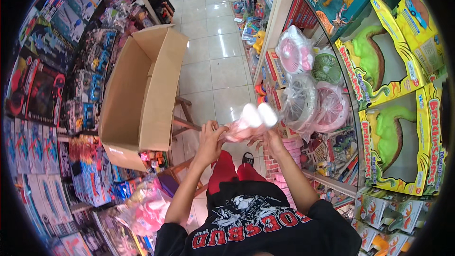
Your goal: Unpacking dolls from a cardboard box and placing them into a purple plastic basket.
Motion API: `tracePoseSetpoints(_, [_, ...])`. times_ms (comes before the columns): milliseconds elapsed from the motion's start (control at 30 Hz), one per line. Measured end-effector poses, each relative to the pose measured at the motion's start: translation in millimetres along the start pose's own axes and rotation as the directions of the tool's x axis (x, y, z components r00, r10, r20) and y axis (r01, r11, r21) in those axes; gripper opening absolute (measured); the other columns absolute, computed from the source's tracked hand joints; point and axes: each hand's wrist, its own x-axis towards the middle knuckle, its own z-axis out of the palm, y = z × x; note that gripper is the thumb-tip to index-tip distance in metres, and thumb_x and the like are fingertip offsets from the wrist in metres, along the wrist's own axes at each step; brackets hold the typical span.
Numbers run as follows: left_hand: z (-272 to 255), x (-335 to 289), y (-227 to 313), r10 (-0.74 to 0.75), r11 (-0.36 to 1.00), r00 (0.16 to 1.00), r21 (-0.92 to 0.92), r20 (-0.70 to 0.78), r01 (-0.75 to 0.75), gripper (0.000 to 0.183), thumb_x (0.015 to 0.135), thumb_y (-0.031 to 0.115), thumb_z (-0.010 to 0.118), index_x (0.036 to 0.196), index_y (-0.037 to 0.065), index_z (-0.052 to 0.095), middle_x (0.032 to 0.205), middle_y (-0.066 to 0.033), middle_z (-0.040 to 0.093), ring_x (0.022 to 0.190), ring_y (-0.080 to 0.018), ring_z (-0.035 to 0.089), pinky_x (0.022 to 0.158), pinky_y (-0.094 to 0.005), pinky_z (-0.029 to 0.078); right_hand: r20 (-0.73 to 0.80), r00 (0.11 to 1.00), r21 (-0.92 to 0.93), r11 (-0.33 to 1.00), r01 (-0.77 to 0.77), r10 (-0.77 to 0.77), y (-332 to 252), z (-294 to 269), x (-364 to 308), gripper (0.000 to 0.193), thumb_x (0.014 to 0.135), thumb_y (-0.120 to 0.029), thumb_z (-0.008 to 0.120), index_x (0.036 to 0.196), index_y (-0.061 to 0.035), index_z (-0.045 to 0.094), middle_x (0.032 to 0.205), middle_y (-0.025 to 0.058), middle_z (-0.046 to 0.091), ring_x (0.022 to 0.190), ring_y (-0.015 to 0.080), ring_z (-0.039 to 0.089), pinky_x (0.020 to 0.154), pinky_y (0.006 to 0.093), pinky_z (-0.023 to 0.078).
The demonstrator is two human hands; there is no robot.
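Note:
A pink and white item (241, 127), with two rounded white ends, is up in front of my body. It is smeared by motion, and its kind does not show clearly. My left hand (211, 138) has its bent fingers closed on the item's left edge. On the other side, my right hand (271, 142) holds it from below and the right, fingers curled and partly hidden behind it. Left of my hands stands a large open cardboard box (159, 92), its visible inside bare brown card, resting over a wooden stool (184, 119).
Shelves of boxed toys (87, 170) line the left side. At right are bagged fans (315, 99) and yellow boxes with green dinosaur toys (395, 137). A tiled aisle (208, 61) runs ahead between the shelves. Pink plastic-wrapped goods (149, 211) lie at lower left.

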Motion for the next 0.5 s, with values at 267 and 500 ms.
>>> tracePoseSetpoints(267, [54.5, -88.8, 29.8, -0.275, 0.797, 0.959, -0.543, 0.063, 0.264, 0.049, 0.081, -0.015, 0.051, 0.126, 0.005, 0.060, 0.108, -0.0119, 0.054, 0.102, -0.0235, 0.057, 0.083, -0.0318, 0.049, -0.018, 1.000, -0.202, 0.979, 0.005, -0.009, 30.5, -22.4, -38.6, 0.037, 0.100, -0.042, 0.051, 0.110, -0.0079, 0.059, 0.102, 0.0006, 0.061, 0.100, 0.0077, 0.056, 0.084, 0.0232, 0.044])
tracePoseSetpoints(500, [56.5, -167.2, 36.3, -0.234, 0.649, 0.964, -0.718, 0.127, 0.252, 0.035, 0.100, 0.007, 0.049, 0.134, 0.009, 0.057, 0.133, -0.0124, 0.052, 0.121, -0.0231, 0.053, 0.099, -0.0316, 0.045, -0.014, 0.997, -0.317, 0.946, 0.071, -0.080, 40.0, 16.7, -92.9, 0.036, 0.084, -0.013, 0.071, 0.113, -0.0078, 0.051, 0.118, 0.0039, 0.049, 0.108, 0.0129, 0.052, 0.093, 0.0308, 0.043])
